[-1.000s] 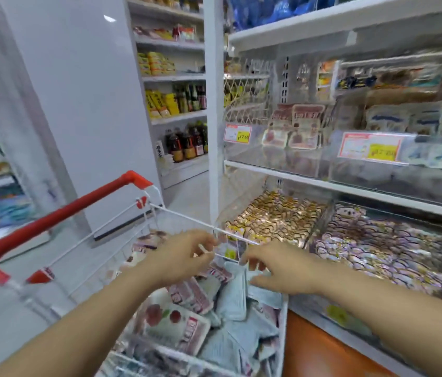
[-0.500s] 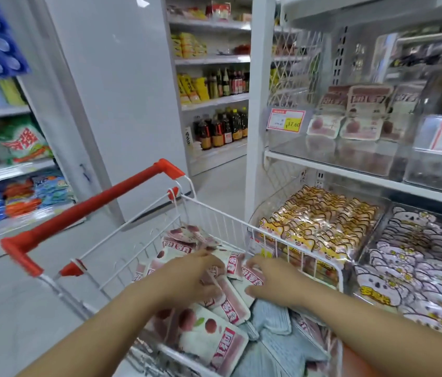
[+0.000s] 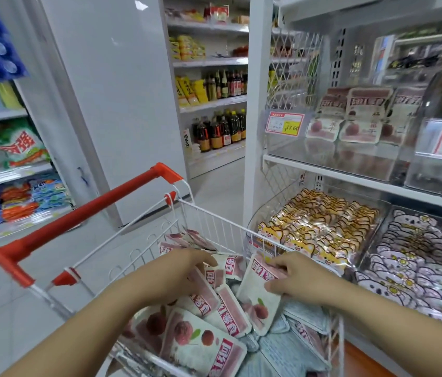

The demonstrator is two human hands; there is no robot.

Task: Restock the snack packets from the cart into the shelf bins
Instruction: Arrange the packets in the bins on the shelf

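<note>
While your right hand [image 3: 300, 278] pinches a pink packet [image 3: 258, 292], your left hand [image 3: 187, 270] presses loosely curled on the pile. Cart wire [image 3: 230, 227] stands between you and the yellow-packet bin [image 3: 323, 224].

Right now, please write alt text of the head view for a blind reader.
The right hand lifts a white-and-pink snack packet from the cart; the left hand rests on other packets. Shelf bins stand to the right.
</note>
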